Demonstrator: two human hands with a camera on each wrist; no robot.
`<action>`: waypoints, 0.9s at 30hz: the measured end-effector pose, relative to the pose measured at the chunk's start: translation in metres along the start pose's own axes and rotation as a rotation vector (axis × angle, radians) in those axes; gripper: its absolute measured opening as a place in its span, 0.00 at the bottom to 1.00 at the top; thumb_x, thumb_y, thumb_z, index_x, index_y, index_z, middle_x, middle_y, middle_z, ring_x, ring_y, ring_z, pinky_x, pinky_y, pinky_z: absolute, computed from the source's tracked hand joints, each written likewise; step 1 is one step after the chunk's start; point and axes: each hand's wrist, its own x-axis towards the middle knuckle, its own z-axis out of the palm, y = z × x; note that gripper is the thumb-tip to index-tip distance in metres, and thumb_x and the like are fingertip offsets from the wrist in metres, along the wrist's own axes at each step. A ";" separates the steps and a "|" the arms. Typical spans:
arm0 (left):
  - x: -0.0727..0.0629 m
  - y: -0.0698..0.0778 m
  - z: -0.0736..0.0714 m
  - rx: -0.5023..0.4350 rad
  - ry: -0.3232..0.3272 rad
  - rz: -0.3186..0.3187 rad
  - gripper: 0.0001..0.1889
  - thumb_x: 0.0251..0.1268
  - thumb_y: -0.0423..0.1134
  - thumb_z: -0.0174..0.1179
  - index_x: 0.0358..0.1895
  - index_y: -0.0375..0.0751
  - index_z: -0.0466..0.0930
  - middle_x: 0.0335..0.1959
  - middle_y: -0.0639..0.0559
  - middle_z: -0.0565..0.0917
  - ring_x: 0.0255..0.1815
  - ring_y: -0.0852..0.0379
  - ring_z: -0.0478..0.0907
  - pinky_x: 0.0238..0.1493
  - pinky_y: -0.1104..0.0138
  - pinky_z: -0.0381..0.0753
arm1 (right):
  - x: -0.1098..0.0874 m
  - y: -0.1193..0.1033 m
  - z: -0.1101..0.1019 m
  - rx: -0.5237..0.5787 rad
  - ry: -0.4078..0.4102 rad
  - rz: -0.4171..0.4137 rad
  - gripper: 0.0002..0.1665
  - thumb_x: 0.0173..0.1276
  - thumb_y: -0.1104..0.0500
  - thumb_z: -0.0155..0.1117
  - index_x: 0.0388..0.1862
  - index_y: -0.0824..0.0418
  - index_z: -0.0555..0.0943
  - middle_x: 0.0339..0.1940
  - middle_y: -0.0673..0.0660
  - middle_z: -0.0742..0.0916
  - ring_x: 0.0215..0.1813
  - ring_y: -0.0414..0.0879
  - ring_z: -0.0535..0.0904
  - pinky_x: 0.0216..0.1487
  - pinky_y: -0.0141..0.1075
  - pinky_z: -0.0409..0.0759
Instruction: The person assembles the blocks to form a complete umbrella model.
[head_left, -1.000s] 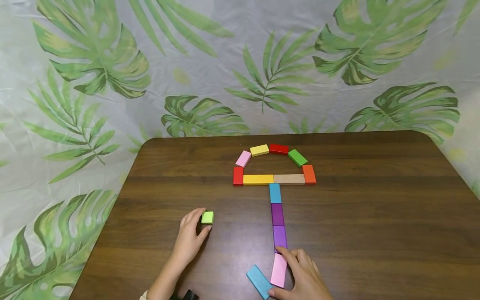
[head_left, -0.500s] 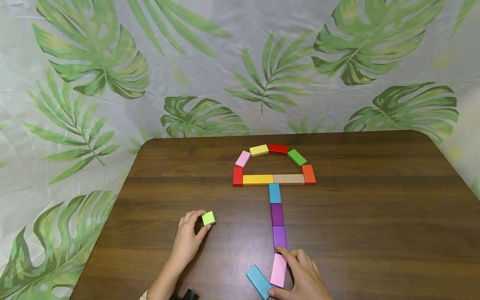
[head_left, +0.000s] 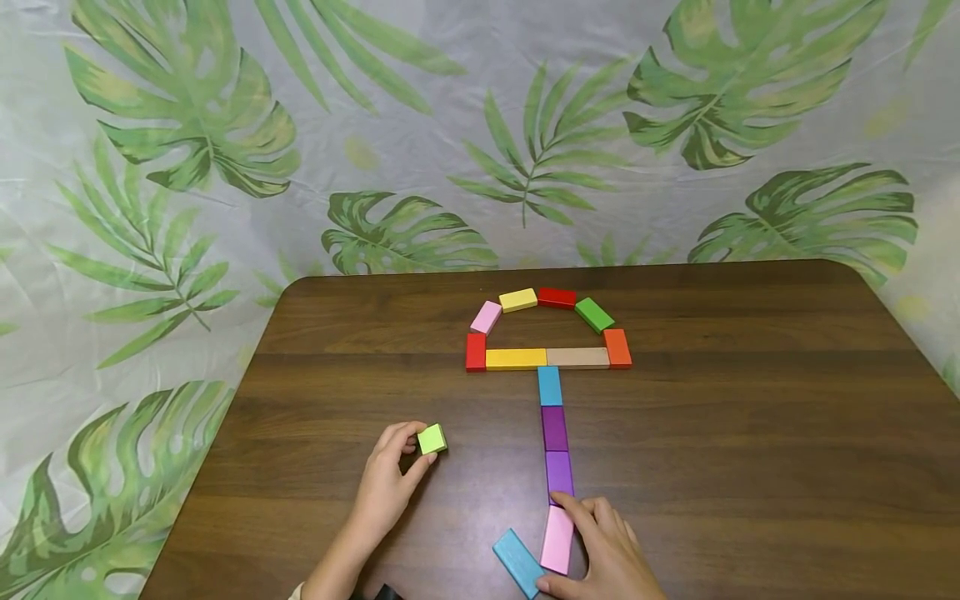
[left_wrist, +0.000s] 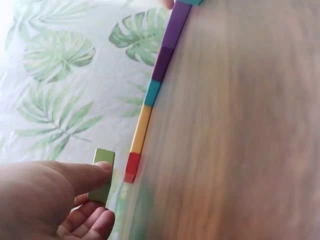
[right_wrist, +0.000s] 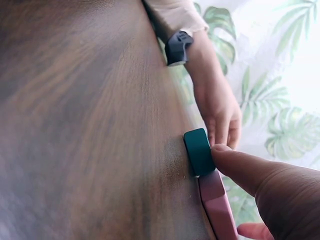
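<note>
A small light green block point(head_left: 432, 438) is pinched between the thumb and fingers of my left hand point(head_left: 384, 483), left of the column of blocks. The left wrist view shows the thumb across the green block's point(left_wrist: 103, 156) face. My right hand point(head_left: 613, 552) rests at the column's near end. Its index fingertip touches where the violet block point(head_left: 558, 473) meets the pink block point(head_left: 557, 542). Its thumb touches the near end of a slanted light blue block point(head_left: 517, 562), whose upper part lies apart from the pink block.
A dome outline of coloured blocks lies farther back, with a yellow block point(head_left: 516, 359) and a wooden block point(head_left: 577, 358) along its base. Below it, a blue block point(head_left: 550, 386) and a dark purple block point(head_left: 554, 428) continue the column. A leaf-patterned cloth point(head_left: 525, 242) hangs behind the table.
My left hand has taken the light green block in a pinch, turned it slightly and moved it a little to the right. The right hand and the other blocks have stayed in place.
</note>
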 end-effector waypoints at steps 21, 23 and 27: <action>-0.011 0.016 0.018 -0.044 -0.175 0.099 0.20 0.49 0.34 0.66 0.48 0.42 0.75 0.46 0.57 0.74 0.44 0.61 0.72 0.46 0.69 0.73 | 0.000 -0.003 -0.004 0.021 -0.062 0.051 0.54 0.31 0.28 0.69 0.58 0.54 0.72 0.36 0.40 0.67 0.35 0.35 0.62 0.34 0.33 0.62; -0.012 0.016 0.020 -0.044 -0.189 0.113 0.19 0.49 0.34 0.66 0.48 0.43 0.75 0.46 0.58 0.74 0.44 0.62 0.71 0.46 0.69 0.72 | 0.000 -0.003 -0.004 0.021 -0.071 0.058 0.54 0.32 0.28 0.69 0.58 0.54 0.72 0.36 0.40 0.67 0.35 0.36 0.62 0.34 0.33 0.62; -0.014 0.018 0.023 -0.039 -0.232 0.127 0.19 0.50 0.36 0.66 0.48 0.44 0.75 0.46 0.59 0.74 0.45 0.61 0.71 0.47 0.68 0.72 | 0.000 -0.002 -0.004 0.020 -0.067 0.053 0.54 0.32 0.28 0.69 0.58 0.54 0.72 0.36 0.40 0.67 0.35 0.35 0.62 0.34 0.33 0.62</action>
